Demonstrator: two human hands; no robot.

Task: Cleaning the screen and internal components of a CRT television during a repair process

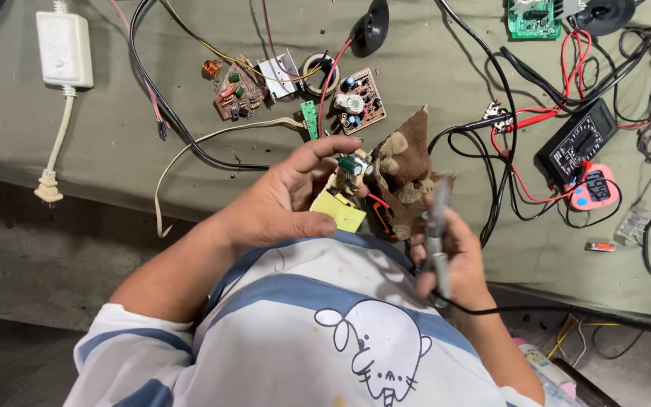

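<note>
While my left hand (284,200) pinches the small circuit board (343,192) up off the green cloth (114,136) to expose it, my right hand (450,256) wraps the soldering iron (437,226) pen-like, its tip angled toward the brown rag (404,169).

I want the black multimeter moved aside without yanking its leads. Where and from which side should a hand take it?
Grip the multimeter across its long bare side edges, coming from above. It lies flat on the cloth, dial up, so the sides are free. Red and black leads bunch at its left end, and a pink device sits against its lower corner, so avoid those ends.
</note>
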